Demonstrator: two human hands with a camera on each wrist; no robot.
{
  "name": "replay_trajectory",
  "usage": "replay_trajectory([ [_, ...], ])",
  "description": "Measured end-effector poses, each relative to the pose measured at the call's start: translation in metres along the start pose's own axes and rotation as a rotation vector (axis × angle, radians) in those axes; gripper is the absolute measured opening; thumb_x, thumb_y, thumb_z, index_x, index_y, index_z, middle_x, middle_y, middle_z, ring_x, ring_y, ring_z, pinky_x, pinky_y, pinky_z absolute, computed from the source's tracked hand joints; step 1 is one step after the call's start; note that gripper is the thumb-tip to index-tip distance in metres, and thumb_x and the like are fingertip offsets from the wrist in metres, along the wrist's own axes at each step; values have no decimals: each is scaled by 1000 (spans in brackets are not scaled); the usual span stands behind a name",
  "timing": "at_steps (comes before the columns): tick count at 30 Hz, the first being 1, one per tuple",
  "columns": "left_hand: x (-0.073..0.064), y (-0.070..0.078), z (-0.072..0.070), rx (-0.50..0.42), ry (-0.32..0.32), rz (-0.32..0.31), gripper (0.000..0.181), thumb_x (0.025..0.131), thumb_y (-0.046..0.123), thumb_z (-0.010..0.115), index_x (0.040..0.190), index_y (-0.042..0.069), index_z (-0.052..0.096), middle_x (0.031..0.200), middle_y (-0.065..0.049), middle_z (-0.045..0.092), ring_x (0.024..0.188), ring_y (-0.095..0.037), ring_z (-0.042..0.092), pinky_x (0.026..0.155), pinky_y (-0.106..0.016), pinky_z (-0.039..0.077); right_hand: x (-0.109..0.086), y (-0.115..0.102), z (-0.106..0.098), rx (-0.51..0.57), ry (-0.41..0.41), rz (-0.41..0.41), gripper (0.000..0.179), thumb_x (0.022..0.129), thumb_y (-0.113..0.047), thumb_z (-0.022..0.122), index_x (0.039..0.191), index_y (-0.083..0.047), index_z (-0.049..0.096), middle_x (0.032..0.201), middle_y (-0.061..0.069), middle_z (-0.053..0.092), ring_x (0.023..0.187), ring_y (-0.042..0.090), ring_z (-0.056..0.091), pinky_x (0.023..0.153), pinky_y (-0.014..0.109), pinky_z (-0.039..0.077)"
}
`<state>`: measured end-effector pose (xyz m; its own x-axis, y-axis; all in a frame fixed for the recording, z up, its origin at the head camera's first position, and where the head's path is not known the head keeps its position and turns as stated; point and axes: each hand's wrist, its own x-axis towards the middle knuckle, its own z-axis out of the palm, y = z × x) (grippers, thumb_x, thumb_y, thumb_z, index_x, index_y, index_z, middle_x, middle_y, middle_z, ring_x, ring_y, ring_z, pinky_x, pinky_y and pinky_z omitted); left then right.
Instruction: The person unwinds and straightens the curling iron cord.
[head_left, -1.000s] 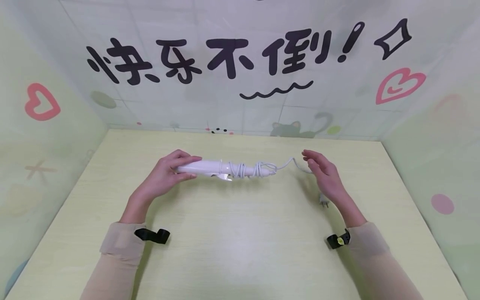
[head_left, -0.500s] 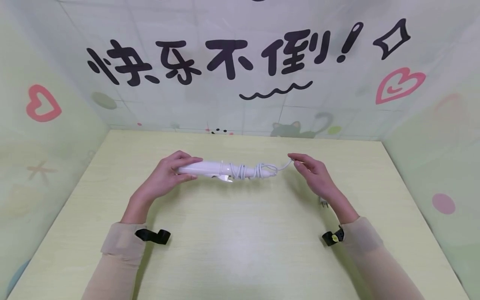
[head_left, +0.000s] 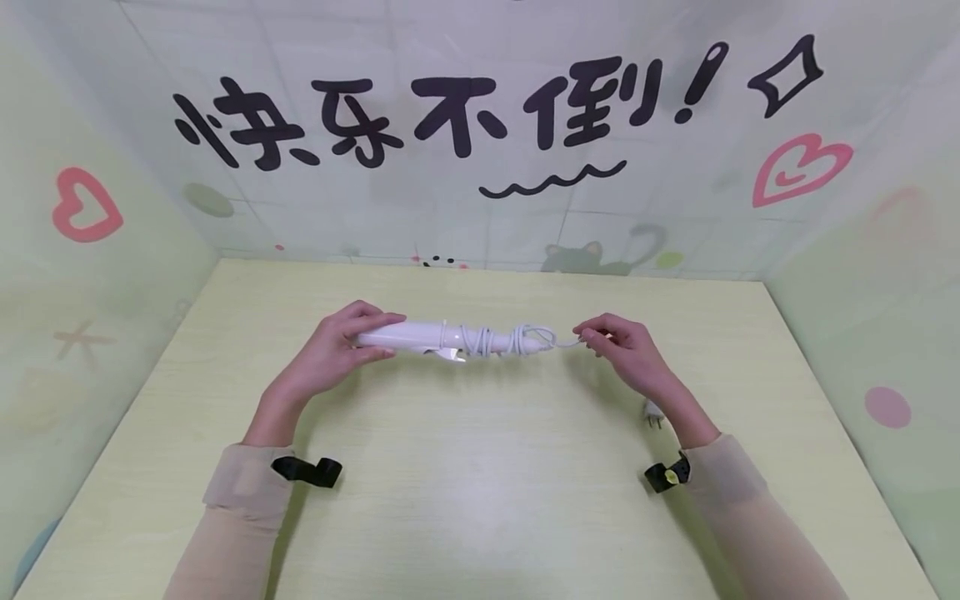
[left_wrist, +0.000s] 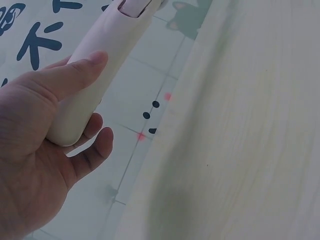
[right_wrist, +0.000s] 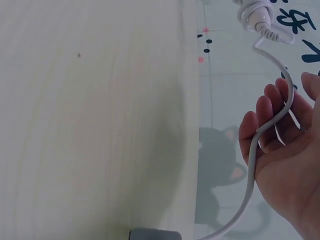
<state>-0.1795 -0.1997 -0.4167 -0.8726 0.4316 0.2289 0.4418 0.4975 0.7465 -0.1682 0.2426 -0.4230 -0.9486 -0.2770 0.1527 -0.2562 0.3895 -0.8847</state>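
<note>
A white curling iron (head_left: 408,336) is held level above the table, its cord (head_left: 480,340) wound in loops round the narrower right part. My left hand (head_left: 337,346) grips the thick rounded end, thumb on one side and fingers on the other; the left wrist view shows that smooth end (left_wrist: 95,75). A small lever (head_left: 450,355) juts from the underside. My right hand (head_left: 622,346) holds the loose cord just past the iron's right tip. In the right wrist view the cord (right_wrist: 272,120) crosses the curled fingers. The plug (head_left: 653,414) hangs below that hand.
The pale wooden table (head_left: 480,483) spreads beneath both hands. A printed back wall (head_left: 480,217) with large black characters rises behind it, with side walls at left and right. Each wrist wears a small black camera (head_left: 307,472).
My right hand has come left to the cord, its fingers have closed on it, and it has dipped slightly, lowering the cord near the tip. The left hand and curling iron have hardly moved.
</note>
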Motion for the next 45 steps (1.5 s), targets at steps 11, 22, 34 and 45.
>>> replay_trajectory([
  [11, 5, -3, 4, 18, 0, 33, 47, 85, 1, 83, 131, 9, 71, 115, -8, 62, 96, -25, 57, 77, -31, 46, -6, -2, -5, -127, 10, 50, 12, 95, -12, 75, 103, -3, 76, 73, 5, 50, 68, 18, 42, 60, 26, 35],
  [22, 0, -6, 4, 17, -8, 36, 47, 85, 1, 83, 131, 8, 71, 114, -9, 63, 97, -24, 57, 77, -30, 46, -9, -4, -13, -193, 34, 37, 11, 97, -12, 73, 103, -3, 75, 77, 5, 58, 69, 19, 47, 60, 27, 39],
  [34, -4, -6, 1, 23, 0, 20, 47, 85, 1, 83, 130, 8, 72, 114, -8, 63, 97, -25, 57, 77, -30, 46, -18, -1, -26, -211, 91, 53, 12, 98, -14, 72, 101, -3, 75, 76, 6, 55, 70, 19, 46, 60, 27, 38],
  [45, -9, -11, -5, 36, 29, -4, 47, 85, 1, 82, 131, 9, 71, 116, -9, 63, 99, -27, 57, 79, -30, 46, -27, 5, -41, -218, 148, 64, 13, 98, -12, 71, 101, 0, 74, 74, 5, 53, 66, 15, 42, 57, 26, 35],
])
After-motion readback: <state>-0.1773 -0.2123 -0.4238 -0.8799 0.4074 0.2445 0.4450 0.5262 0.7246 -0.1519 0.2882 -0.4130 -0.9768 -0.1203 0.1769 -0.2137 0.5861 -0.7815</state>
